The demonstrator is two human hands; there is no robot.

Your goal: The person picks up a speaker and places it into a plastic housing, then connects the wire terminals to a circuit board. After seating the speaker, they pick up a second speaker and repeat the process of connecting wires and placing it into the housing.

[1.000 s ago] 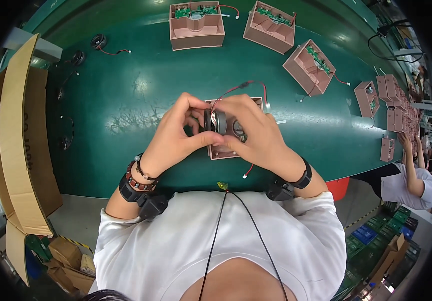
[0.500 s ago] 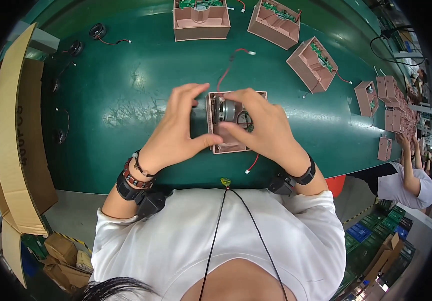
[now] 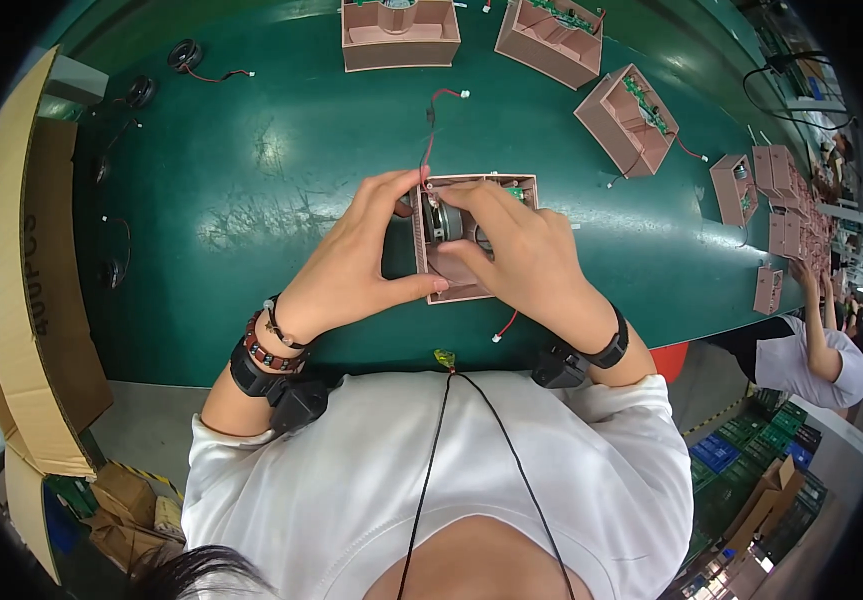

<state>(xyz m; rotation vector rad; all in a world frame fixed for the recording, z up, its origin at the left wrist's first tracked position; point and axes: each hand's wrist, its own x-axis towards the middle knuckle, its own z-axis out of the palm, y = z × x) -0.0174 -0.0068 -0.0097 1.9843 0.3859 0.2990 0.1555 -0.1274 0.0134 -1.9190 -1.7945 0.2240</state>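
A pink open box (image 3: 456, 286) stands on the green bench in front of me, with a bit of green circuit board at its far right corner. My left hand (image 3: 348, 248) spans the box's left end, its thumb on the near corner and its fingertips at the far corner. A round black-and-silver speaker (image 3: 440, 222) sits on edge inside, against the left wall. My right hand (image 3: 523, 245) reaches in from the right, its thumb and fingers closed on the speaker's back. From the far left corner, a red-and-black cable (image 3: 432, 120) with a white plug runs out onto the bench.
More pink boxes with green boards stand along the far side (image 3: 399, 45) and right (image 3: 628, 120). Loose speakers (image 3: 185, 54) with cables lie at left, beside a tall cardboard carton (image 3: 46, 270). A person (image 3: 813, 355) works at far right, near stacked pink boxes (image 3: 789, 195).
My left hand has closed in from beside the box onto its left end. The speaker has settled against the left wall in my right hand. The cable's plug end has shifted left.
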